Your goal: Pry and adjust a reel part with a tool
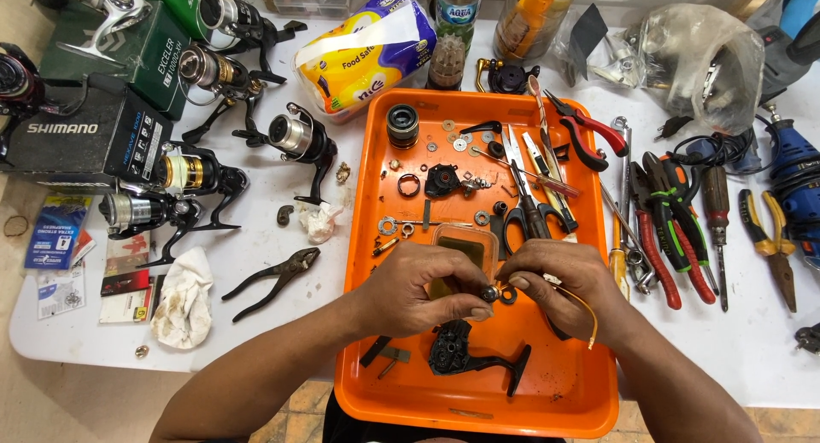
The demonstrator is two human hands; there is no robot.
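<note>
- The fingers of the left hand point(418, 291) pinch a small round metal part point(489, 294), closed tight on it over the middle of the orange tray point(367, 238).
- The fingers of the right hand point(559, 281) curl shut around a thin yellow-tipped tool point(581, 305), its tip meeting a small dark ring point(509, 296) just beside the metal part.
- Directly beneath the hands lies a black reel body point(465, 353) with its foot pointing right, on the tray's floor.
- Behind the hands sits a small clear plastic tub point(465, 242); washers, a dark spool point(402, 124) and scissors point(523, 204) lie scattered further up the tray.
- A yellow, blue and white soft pack of tissues point(363, 54) rests on the desk point(282, 264) just beyond the tray's top left corner.
- Black and green rectangular boxes point(94, 93) are stacked at far left, spinning reels point(299, 140) standing near them.
- A blue card packet point(53, 231) lies flat at the desk's left edge.
- Red-handled pliers point(675, 238) and screwdrivers line the desk right of the tray.
</note>
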